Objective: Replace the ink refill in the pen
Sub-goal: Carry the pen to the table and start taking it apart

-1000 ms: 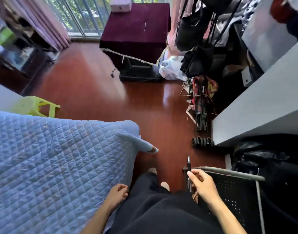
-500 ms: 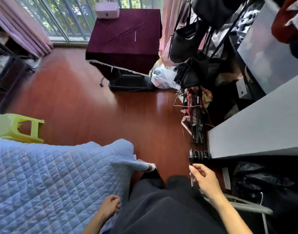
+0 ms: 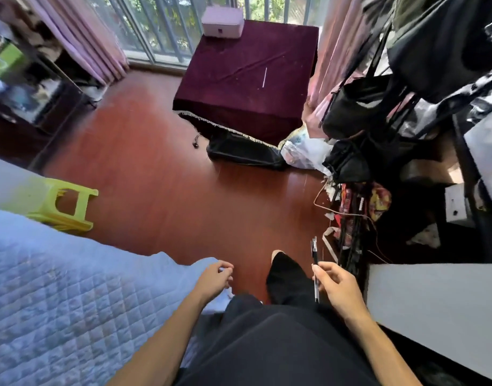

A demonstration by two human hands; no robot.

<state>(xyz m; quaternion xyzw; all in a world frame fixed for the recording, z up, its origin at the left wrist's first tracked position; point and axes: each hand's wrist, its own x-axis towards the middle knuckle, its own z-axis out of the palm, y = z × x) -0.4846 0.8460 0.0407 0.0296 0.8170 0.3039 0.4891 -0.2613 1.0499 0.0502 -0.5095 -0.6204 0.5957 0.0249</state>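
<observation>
A slim black pen point(image 3: 314, 254) stands nearly upright in my right hand point(image 3: 338, 285), pinched between thumb and fingers at its lower half, its clip end pointing up. The hand hovers above my right leg, beside the grey desk edge. My left hand point(image 3: 215, 278) hangs over the corner of the blue quilt with its fingers loosely curled and nothing in them. No spare refill shows near my hands. A thin white stick point(image 3: 264, 77) lies on the far maroon table; I cannot tell what it is.
A blue quilted bed point(image 3: 58, 296) fills the left. A grey desk point(image 3: 434, 305) runs along the right. A yellow-green stool point(image 3: 69, 207) stands by the bed. The maroon-covered table point(image 3: 247, 79) stands by the window, with bags and clutter point(image 3: 359, 207) to its right.
The view has tilted up and shifted. My left hand rose off the quilt and moved forward. My right hand kept its hold on the pen and lifted it clear of the black chair.
</observation>
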